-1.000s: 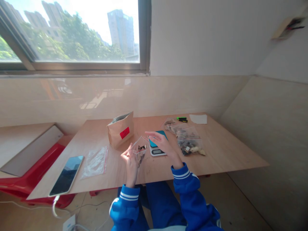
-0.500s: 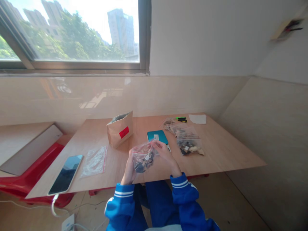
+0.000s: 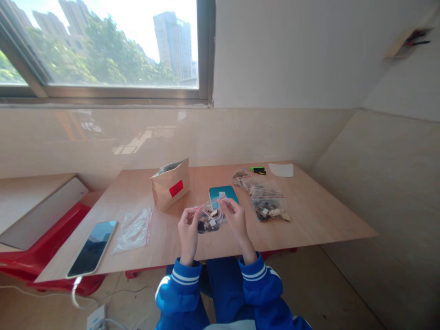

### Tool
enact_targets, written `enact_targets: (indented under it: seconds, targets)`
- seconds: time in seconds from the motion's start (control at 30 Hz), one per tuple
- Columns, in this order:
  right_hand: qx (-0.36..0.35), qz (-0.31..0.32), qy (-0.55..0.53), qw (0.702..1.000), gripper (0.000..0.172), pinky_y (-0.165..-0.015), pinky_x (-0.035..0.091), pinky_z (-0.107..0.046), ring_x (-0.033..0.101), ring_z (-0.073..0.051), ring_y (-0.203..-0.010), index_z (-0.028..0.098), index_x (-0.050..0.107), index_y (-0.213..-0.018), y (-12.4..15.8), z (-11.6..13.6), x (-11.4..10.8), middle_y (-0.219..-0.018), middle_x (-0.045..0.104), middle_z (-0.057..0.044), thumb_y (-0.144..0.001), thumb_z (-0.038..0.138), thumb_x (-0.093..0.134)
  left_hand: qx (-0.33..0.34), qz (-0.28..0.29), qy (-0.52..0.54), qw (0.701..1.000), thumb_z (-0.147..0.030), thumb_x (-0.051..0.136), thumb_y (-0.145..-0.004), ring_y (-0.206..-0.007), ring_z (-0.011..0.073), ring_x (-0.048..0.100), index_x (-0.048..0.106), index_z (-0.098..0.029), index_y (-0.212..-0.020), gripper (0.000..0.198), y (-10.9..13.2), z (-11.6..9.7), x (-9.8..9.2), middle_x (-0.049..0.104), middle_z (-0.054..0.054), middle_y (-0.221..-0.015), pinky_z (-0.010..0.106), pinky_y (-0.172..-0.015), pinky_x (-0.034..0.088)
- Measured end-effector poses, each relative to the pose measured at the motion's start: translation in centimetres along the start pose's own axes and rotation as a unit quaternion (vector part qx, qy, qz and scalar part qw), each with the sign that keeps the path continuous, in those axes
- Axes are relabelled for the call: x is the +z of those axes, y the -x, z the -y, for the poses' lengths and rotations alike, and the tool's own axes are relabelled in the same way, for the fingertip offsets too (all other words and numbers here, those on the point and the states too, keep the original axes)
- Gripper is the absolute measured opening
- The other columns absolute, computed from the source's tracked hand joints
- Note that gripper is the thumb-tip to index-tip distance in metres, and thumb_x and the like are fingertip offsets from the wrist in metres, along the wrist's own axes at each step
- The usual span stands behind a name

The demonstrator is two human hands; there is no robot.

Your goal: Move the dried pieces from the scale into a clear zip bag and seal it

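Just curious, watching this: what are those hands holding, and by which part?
A partly filled clear plastic bag, pinched toward opposite ends of its pink-lined top edge by the left hand and right hand.

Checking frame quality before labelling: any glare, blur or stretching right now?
Head view: sky blown out in the window; head view: bright reflections on the glossy lower wall; head view: wall box blurred, table corners stretched; head view: clear bag soft, contents hard to identify.
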State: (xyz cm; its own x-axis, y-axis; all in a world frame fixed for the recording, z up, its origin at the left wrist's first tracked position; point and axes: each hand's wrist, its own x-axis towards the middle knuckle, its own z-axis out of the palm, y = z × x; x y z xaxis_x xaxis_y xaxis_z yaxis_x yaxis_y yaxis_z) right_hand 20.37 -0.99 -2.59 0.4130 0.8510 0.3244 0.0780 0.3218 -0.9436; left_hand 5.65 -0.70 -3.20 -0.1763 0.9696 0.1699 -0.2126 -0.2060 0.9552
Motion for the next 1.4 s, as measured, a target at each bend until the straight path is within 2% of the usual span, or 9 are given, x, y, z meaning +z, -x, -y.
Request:
enact_targets:
  seconds: [0.1,0.17,0.3,0.43,0.6,0.77,1.0,1.17,1.4]
  targets:
    - [0.036,-0.032,-0.038,0.998,0.035,-0.058,0.051,-0.028,0.064,-0.018,-0.061,0.018,0.066,-0.082,0.0,0.4,-0.4,-0.066,0.069,-0.002,-0.079,0.053,0.064,-0.013,-0.066,0.016,0.998,-0.047,0.071,-0.074,-0.066,0.0145,0.064,0.062,-0.017,-0.081,0.032,-0.2,-0.5,-0.3,0.068,0.001,-0.073,0.024,-0.061,0.049]
    - [0.055,-0.038,-0.052,0.996,0.036,-0.055,0.050,-0.027,0.062,-0.017,-0.055,0.018,0.065,-0.083,-0.1,0.6,-0.7,-0.062,0.069,-0.002,-0.078,0.054,0.066,-0.036,-0.082,0.041,0.995,-0.047,0.072,-0.072,-0.063,0.0131,0.063,0.063,-0.016,-0.083,0.034,-0.2,-0.9,-0.6,0.067,-0.001,-0.071,0.022,-0.058,0.047]
    - [0.043,-0.002,-0.043,0.998,0.036,-0.057,0.051,-0.029,0.062,-0.017,-0.055,0.019,0.065,-0.085,-0.1,1.1,-1.6,-0.067,0.073,-0.004,-0.080,0.054,0.063,-0.057,-0.079,0.061,0.993,-0.049,0.070,-0.073,-0.061,0.0126,0.062,0.065,-0.014,-0.089,0.039,-0.3,-1.4,-0.7,0.067,0.001,-0.070,0.022,-0.058,0.047]
    - [0.037,0.050,-0.032,0.998,0.033,-0.064,0.054,-0.031,0.068,-0.019,-0.063,0.019,0.066,-0.084,-0.1,1.8,-2.4,-0.073,0.075,-0.006,-0.083,0.052,0.062,-0.062,-0.074,0.067,0.993,-0.049,0.072,-0.072,-0.066,0.0142,0.064,0.067,-0.012,-0.094,0.043,-0.4,-1.6,-1.0,0.069,0.004,-0.077,0.024,-0.062,0.049]
    - [0.044,0.009,-0.058,0.997,0.029,-0.063,0.055,-0.030,0.069,-0.019,-0.063,0.020,0.064,-0.090,0.1,2.4,-3.0,-0.069,0.075,-0.004,-0.082,0.048,0.065,-0.059,-0.020,0.060,0.996,-0.043,0.074,-0.073,-0.071,0.0148,0.065,0.068,-0.015,-0.096,0.037,-0.5,-1.9,-1.5,0.071,0.004,-0.081,0.025,-0.068,0.050]
    - [0.008,-0.030,-0.042,0.999,0.024,-0.057,0.052,-0.027,0.064,-0.015,-0.056,0.020,0.066,-0.086,0.0,2.6,-3.0,-0.068,0.072,-0.002,-0.082,0.043,0.066,-0.021,-0.002,-0.029,0.999,-0.044,0.070,-0.076,-0.073,0.0155,0.064,0.069,-0.016,-0.084,0.029,-0.4,-2.7,-1.7,0.070,0.003,-0.077,0.025,-0.069,0.050]
    - [-0.027,-0.050,-0.027,0.998,0.021,-0.068,0.053,-0.028,0.065,-0.015,-0.065,0.020,0.067,-0.081,0.0,2.0,-3.1,-0.071,0.070,-0.001,-0.081,0.041,0.067,0.065,-0.004,-0.169,0.983,-0.045,0.065,-0.080,-0.073,0.0172,0.064,0.067,-0.020,-0.079,0.025,-0.7,-3.3,-2.4,0.070,0.002,-0.076,0.025,-0.068,0.049]
    - [-0.032,-0.069,-0.009,0.997,0.024,-0.065,0.053,-0.030,0.064,-0.016,-0.065,0.019,0.065,-0.078,0.1,2.0,-3.2,-0.069,0.068,-0.001,-0.081,0.043,0.066,0.097,0.016,-0.167,0.981,-0.042,0.066,-0.080,-0.074,0.0188,0.067,0.065,-0.021,-0.078,0.021,-0.6,-3.2,-2.8,0.070,0.002,-0.076,0.026,-0.067,0.050]
    - [-0.048,-0.090,-0.018,0.995,0.024,-0.062,0.050,-0.028,0.059,-0.014,-0.060,0.020,0.061,-0.075,0.2,3.7,-2.2,-0.062,0.062,0.002,-0.081,0.043,0.064,0.085,-0.034,-0.099,0.991,-0.043,0.064,-0.082,-0.070,0.0148,0.064,0.059,-0.020,-0.078,0.024,0.6,-4.5,-1.0,0.064,0.000,-0.071,0.023,-0.064,0.049]
